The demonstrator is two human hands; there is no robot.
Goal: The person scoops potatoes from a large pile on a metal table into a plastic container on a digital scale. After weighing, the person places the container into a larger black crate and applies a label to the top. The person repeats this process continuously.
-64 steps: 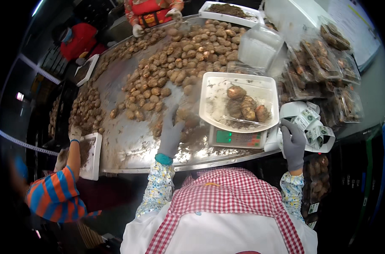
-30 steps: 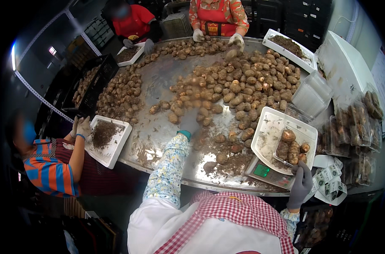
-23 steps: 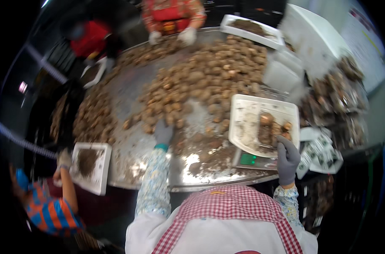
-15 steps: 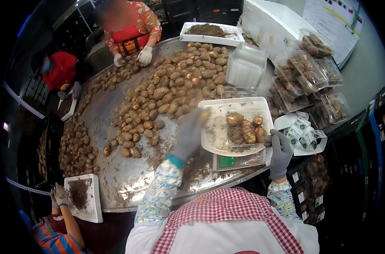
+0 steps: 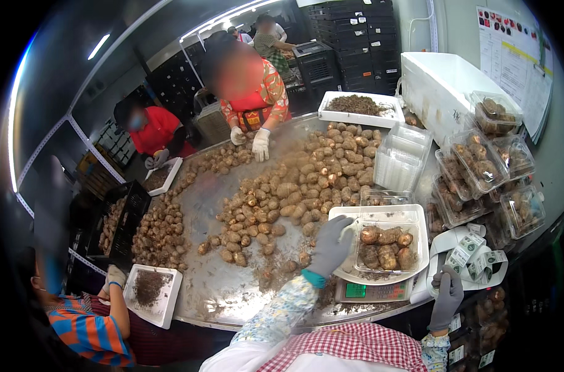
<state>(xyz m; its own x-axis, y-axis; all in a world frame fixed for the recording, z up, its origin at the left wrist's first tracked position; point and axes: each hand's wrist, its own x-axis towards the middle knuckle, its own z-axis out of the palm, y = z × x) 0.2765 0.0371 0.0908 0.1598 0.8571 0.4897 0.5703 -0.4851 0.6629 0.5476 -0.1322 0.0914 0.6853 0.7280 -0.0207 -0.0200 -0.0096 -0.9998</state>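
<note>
My left hand (image 5: 333, 247), in a grey glove, reaches over the left edge of a white tray (image 5: 344, 274), its fingers stretched out beside a clear plastic box (image 5: 360, 268). Several brown, hairy taros (image 5: 388, 256) lie in that box. Under the tray stands a weighing scale (image 5: 381, 291) with a lit green display. My right hand (image 5: 447, 299), also gloved in grey, is off to the right of the scale with curled fingers. It is close to a strip of white and green labels (image 5: 470, 253); whatever its fingertips may hold is too small to make out.
Loose taros (image 5: 288, 192) cover much of the metal table (image 5: 198, 297). Stacked clear boxes (image 5: 403, 158) stand behind the tray, filled boxes (image 5: 474, 162) at the right. Across the table a co-worker's gloved hands (image 5: 251, 141) touch taros. Soil-filled trays (image 5: 153, 288) line the table's edge.
The view has swung up and left. My left hand, blurred over the table before, is at the tray's edge. My right hand has let go of the box. The box holds another taro.
</note>
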